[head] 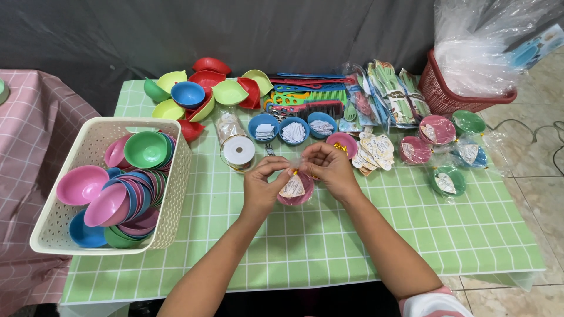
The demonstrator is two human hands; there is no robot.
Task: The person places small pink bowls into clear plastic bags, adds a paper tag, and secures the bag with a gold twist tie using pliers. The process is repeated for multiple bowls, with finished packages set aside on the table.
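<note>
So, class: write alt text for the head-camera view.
Two hands, left hand and right hand, pinch clear wrapping shut over a pink bowl on a green checked tablecloth. A cream basket of coloured bowls stands left.

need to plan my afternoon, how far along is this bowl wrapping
Done: about five wrapped bowls lie at the right of the table.

In hand: the left hand and right hand pinch the clear wrap shut above a pink bowl with a card inside.

Left: a basket piled with bare bowls, more loose bowls at the back, plus a stack of cards. Most of it looks ahead.
</note>
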